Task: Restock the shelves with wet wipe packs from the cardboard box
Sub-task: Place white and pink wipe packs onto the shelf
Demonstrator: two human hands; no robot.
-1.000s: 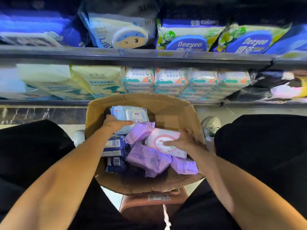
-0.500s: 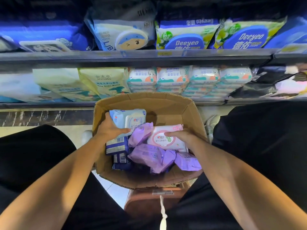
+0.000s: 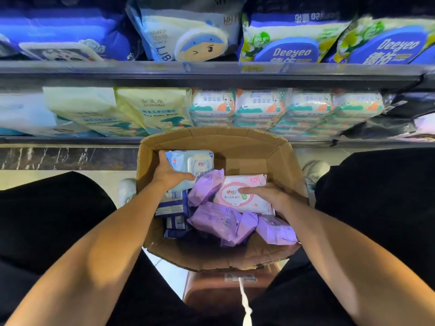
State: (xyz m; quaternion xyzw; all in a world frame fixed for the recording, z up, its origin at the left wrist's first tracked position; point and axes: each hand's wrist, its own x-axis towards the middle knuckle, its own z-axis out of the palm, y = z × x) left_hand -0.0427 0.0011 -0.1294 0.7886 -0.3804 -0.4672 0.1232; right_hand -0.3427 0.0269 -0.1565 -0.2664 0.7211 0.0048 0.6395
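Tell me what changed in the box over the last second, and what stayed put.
Little moved. The left hand shifted its grip along the near edge of the light blue pack, which now sits a bit more upright against the box wall. The right hand slid from the pink-and-white pack's right end to lie across its top. Neither pack has left the cardboard box. The purple packs and the shelf stock stayed as they were.

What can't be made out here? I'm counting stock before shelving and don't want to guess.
All in the head view:
- Packs deep in the cardboard box: purple packs and the pink pack cover them, so no full count.
- Fingers of the left hand: behind the light blue pack.
- Upper shelf packs: tops cut off by the frame edge.
- Shelf price labels: blurred, unreadable.
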